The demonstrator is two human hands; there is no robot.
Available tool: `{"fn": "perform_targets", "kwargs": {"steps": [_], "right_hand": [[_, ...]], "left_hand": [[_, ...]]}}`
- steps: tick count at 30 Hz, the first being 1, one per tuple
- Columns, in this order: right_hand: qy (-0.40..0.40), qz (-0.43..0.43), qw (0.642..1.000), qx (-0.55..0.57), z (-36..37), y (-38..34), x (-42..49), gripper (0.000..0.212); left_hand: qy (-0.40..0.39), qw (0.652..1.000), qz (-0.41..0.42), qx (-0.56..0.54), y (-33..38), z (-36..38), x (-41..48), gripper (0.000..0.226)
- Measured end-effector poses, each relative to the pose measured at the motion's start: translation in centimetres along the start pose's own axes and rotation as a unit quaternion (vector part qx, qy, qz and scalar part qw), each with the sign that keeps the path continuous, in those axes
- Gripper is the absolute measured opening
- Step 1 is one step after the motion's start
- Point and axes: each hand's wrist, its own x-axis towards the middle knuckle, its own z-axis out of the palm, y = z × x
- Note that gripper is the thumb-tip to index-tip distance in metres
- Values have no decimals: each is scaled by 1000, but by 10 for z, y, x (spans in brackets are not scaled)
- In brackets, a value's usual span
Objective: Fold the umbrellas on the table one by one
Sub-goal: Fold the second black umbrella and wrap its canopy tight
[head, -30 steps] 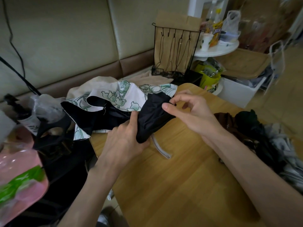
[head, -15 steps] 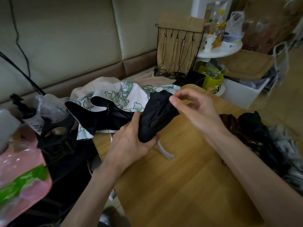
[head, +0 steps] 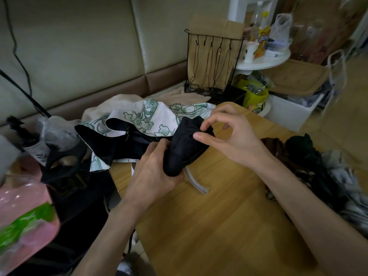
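An umbrella (head: 183, 148) with a black inside and a white, green-flowered outside lies over the far left corner of the wooden table (head: 209, 226). My left hand (head: 153, 176) grips its bunched black part from below. My right hand (head: 229, 136) pinches the top of the same black bundle with thumb and forefinger. The loose canopy (head: 139, 118) spreads out to the left behind my hands. A white strap (head: 196, 181) hangs from the bundle onto the table. More dark umbrellas (head: 310, 168) lie heaped at the right edge of the table.
A black wire rack (head: 213, 62) stands behind the table against a padded bench back. A white round shelf (head: 262, 60) with bottles and a bag is at the back right. A pink plastic bag (head: 23, 220) and dark items crowd the left side.
My right hand's fingers have shifted on the top of the black bundle, pinching it closer to me. My left hand keeps its grip, and the bundle has hardly moved.
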Motion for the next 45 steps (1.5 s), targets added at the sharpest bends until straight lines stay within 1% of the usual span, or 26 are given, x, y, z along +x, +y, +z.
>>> {"fn": "perform_targets", "kwargs": {"steps": [2, 4, 7, 9, 10, 12, 13, 15, 17, 18, 20, 23, 25, 27, 30, 32, 33, 35, 37, 38, 39, 41, 42, 44, 45], "right_hand": [[4, 1, 1000, -1, 1, -1, -1, 14], [20, 8, 1000, 18, 3, -1, -2, 10], [61, 63, 993, 79, 10, -1, -3, 13], [84, 99, 985, 113, 14, -2, -4, 12], [87, 103, 984, 114, 14, -2, -4, 10], [75, 79, 991, 82, 12, -1, -4, 7], [61, 56, 995, 57, 10, -1, -4, 10], [25, 18, 999, 21, 9, 1, -4, 23], [-3, 28, 999, 27, 12, 4, -5, 39], [-8, 40, 998, 43, 14, 5, -5, 40], [-3, 54, 996, 69, 18, 8, -5, 29], [37, 29, 996, 76, 20, 13, -6, 14], [64, 13, 995, 75, 19, 15, -6, 10], [80, 8, 994, 68, 20, 15, -6, 11], [90, 28, 993, 66, 21, 11, -7, 12], [73, 61, 992, 83, 21, 7, -8, 11], [62, 76, 991, 86, 20, 5, -8, 17], [37, 111, 987, 109, 16, 0, -8, 47], [-6, 165, 976, 141, 14, -6, -11, 77], [-34, 189, 970, 150, 16, -9, -13, 85], [-63, 209, 963, 155, 20, -11, -15, 89], [-88, 239, 951, 173, 29, -14, -22, 84], [-89, 253, 944, 191, 31, -13, -25, 75], [-93, 262, 936, 217, 25, -10, -31, 47], [-97, 260, 933, 228, 19, -9, -33, 34]], "left_hand": [[-10, 1000, 9, 23, 0, 1, 0, 59], [-11, 997, 25, 71, 0, 4, -1, 62], [8, 984, 73, 162, 3, 11, -2, 74], [15, 981, 85, 174, 5, 14, -2, 77], [17, 981, 85, 171, 5, 14, -1, 76], [14, 985, 68, 158, 4, 11, 0, 75], [12, 987, 55, 150, 3, 10, -1, 73], [13, 987, 50, 149, 2, 8, -2, 70], [24, 984, 69, 165, 2, 9, -4, 73], [31, 981, 78, 175, 2, 10, -5, 74], [40, 976, 89, 193, 4, 11, -6, 76], [46, 973, 98, 205, 6, 12, -6, 79], [48, 972, 105, 203, 8, 12, -6, 78], [46, 972, 115, 200, 10, 14, -6, 79], [40, 972, 132, 188, 9, 19, -7, 79], [24, 983, 109, 149, 11, 19, -7, 77], [11, 991, 75, 112, 13, 18, -6, 76], [-16, 999, -21, 18, 16, 12, 1, 72], [-18, 991, -101, -89, 18, 6, 9, 62], [-15, 979, -136, -148, 22, 3, 13, 58], [-18, 965, -165, -204, 27, 1, 17, 54], [-53, 940, -203, -270, 38, 3, 20, 47], [-79, 924, -217, -304, 42, 6, 20, 45], [-119, 870, -256, -404, 51, 11, 18, 52], [-142, 842, -258, -452, 52, 14, 16, 55]]}}
